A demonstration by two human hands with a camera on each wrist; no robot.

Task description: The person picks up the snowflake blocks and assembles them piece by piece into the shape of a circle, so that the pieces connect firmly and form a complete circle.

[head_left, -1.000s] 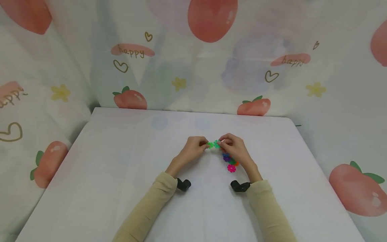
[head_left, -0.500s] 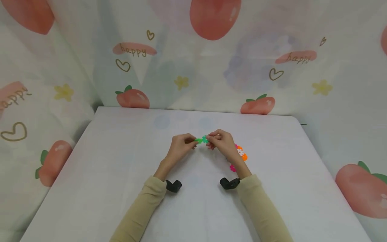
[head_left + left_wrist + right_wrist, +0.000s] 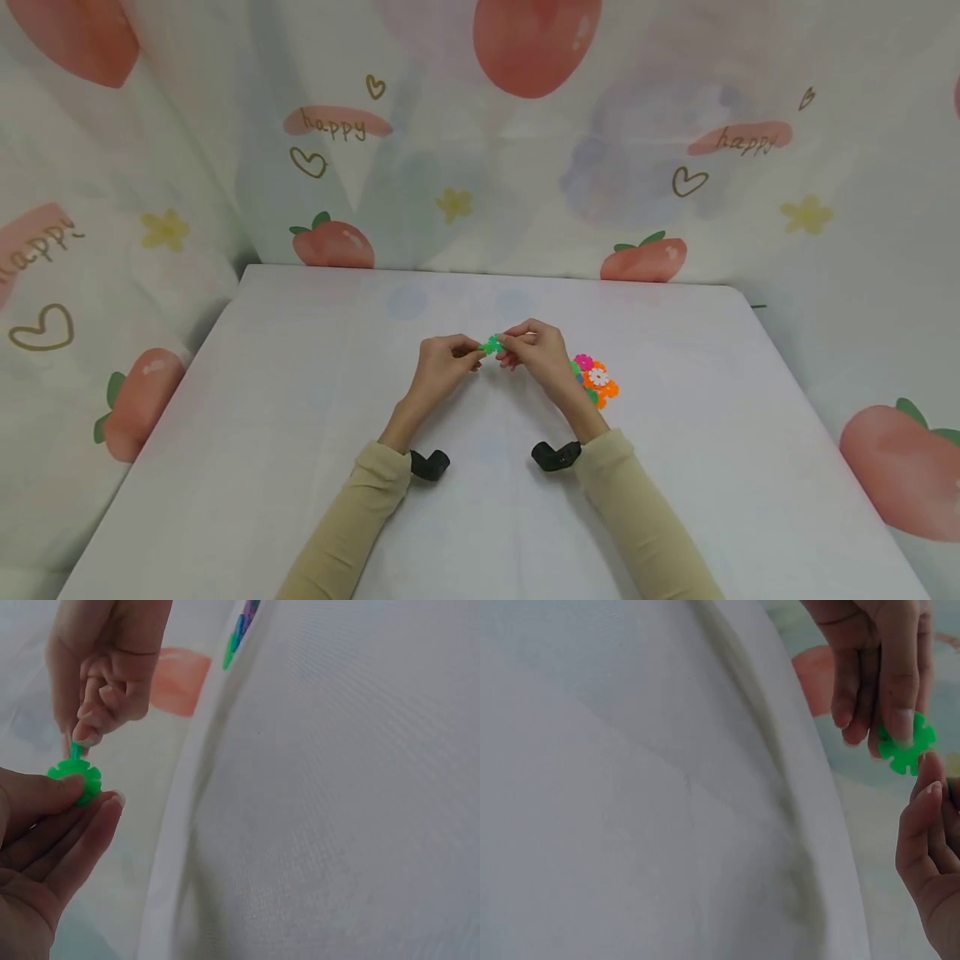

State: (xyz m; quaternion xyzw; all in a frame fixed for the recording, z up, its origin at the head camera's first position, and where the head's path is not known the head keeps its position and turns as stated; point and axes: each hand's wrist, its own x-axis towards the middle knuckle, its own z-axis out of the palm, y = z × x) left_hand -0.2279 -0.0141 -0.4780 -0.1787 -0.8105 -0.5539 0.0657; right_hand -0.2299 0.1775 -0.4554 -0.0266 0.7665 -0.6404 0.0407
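My left hand [image 3: 441,363] pinches a bright green notched plastic disc [image 3: 91,778], a snowflake building piece, between thumb and fingers. Opposite it, my right hand [image 3: 542,357] pinches a second green disc [image 3: 76,751], which stands edge-on in the left wrist view and meets the rim of the first. Both pieces are held up above the far middle of the table, the fingertips of the two hands close together. In the right wrist view, the left thumb lies across the face of the first disc [image 3: 907,754], while the second is mostly hidden by the right fingers.
A small pile of similar discs [image 3: 598,378], in orange, pink, white, green and blue, lies on the white table [image 3: 300,467] just right of my right wrist. Black wrist cameras stick out inward from both sleeves. A patterned cloth wall [image 3: 510,183] stands behind the table.
Both hands have moved left, away from the pile, which shows more now. The two green discs, side by side before, have come together and overlap in the head view.
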